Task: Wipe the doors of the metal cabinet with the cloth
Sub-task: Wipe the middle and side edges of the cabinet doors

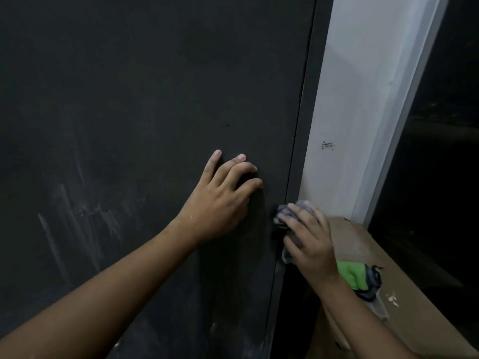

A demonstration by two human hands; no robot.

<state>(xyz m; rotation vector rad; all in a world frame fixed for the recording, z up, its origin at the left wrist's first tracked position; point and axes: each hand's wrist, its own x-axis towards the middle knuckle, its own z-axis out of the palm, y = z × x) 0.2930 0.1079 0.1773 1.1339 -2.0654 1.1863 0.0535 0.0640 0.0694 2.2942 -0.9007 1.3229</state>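
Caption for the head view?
Left hand rests on the cabinet door; right hand holds a grey cloth against its edge.

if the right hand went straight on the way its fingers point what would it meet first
The right hand points up-left, holding the cloth at the right edge of the cabinet door. Going on, it would run over the door face and likely reach the left hand first; depth is unclear.

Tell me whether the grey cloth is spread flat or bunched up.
Bunched up: the grey cloth sits wadded under the right hand at the right edge of the cabinet door, folds bulging past the fingertips.
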